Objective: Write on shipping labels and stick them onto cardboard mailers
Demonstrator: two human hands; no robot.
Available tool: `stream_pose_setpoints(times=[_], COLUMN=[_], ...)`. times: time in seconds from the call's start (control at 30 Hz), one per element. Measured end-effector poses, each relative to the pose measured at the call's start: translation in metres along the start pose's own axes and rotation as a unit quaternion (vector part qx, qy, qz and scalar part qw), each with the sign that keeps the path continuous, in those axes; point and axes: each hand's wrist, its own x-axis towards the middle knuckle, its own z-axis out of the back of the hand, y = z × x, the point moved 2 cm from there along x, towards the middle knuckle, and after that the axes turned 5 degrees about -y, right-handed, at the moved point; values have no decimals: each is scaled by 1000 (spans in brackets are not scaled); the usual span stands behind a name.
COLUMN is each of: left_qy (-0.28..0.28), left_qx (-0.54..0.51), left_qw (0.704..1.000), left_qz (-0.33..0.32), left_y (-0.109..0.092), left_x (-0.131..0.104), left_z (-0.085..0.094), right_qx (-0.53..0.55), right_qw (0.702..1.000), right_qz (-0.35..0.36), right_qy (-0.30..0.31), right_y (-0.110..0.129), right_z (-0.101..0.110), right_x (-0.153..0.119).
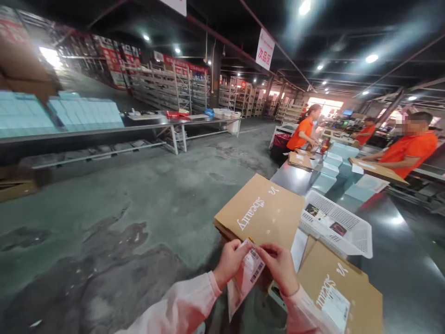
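Between my two hands hangs a small plastic packet (245,273) with a white barcode label on its face. My left hand (231,260) pinches its upper left edge, the thumb lying over the front. At the upper right corner, the fingers and thumb of my right hand (280,264) close on the packet's edge. Just beyond my hands lies a stack of flat brown cardboard mailers (260,211) printed "Sbeauty". To the right, near my right sleeve, are more brown mailers (347,283), and the top one carries a white label (335,306).
A white perforated basket (363,236) with a few small packets stands on the metal table (385,232). Pale blue boxes (325,181) sit farther along it. Co-workers in orange shirts (301,133) stand at its far part. A long bench (139,123) with blue boxes (85,113) runs at left.
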Motion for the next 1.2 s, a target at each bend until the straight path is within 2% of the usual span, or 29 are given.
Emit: stream_pose_setpoints(times=[0.03,0.1,0.2,0.3,0.37,0.4,0.47,0.53,0.57,0.6,0.67,0.7,0.73,0.77,0.8,0.83,0.87,0.9,0.97,1.07,1.1,1.13,1.2], left_qy=[12,83,192,214,223,231,241,202,172,138,89,61,21,-3,-22,-32,-32,-31,-26,-12,11,50,145], left_qx=[-13,-51,-107,-86,-48,-33,-16,-1,10,27,100,164,233,269,300,317,325,334,347,345,315,262,108], left_qw=[1000,992,962,955,957,957,956,965,973,981,989,985,971,960,950,943,939,936,931,930,940,958,983], left_qz=[16,75,164,187,180,175,167,166,156,137,58,8,-42,-70,-90,-100,-104,-107,-110,-129,-127,-109,-32], left_y=[3,8,21,45,58,60,52,30,16,0,-29,-40,-48,-53,-54,-53,-50,-48,-47,-61,-69,-77,-92], left_x=[6,15,19,7,-8,-15,-23,-15,-5,10,46,65,83,99,113,123,131,135,134,118,109,98,72], left_z=[0,3,17,49,73,84,100,107,105,101,85,75,65,56,47,40,35,32,28,22,17,11,-1], right_qx=[-27,-108,-224,-276,-323,-363,-453,-502,-493,-468,-388,-351,-332,-339,-367,-403,-435,-455,-458,-353,-292,-225,-111], right_qw=[999,990,960,941,923,913,883,852,845,841,824,817,823,845,873,889,887,873,860,899,913,920,915], right_qz=[20,58,52,1,-12,1,66,148,193,240,346,381,391,367,306,216,116,29,-67,-63,-57,-55,-55], right_qy=[-16,-74,-158,-198,-206,-188,-104,17,73,126,225,253,244,193,101,-8,-106,-172,-213,-251,-280,-315,-385], right_y=[-3,-9,-14,-19,-23,-24,-24,-23,-22,-20,-19,-21,-24,-31,-39,-50,-61,-72,-89,-99,-99,-100,-104], right_z=[-1,0,7,10,5,-1,-20,-41,-51,-58,-62,-59,-51,-41,-28,-15,-2,7,15,22,31,44,87], right_x=[13,47,106,152,165,165,153,123,102,79,30,9,-7,-18,-23,-26,-28,-29,-32,-39,-43,-49,-67])
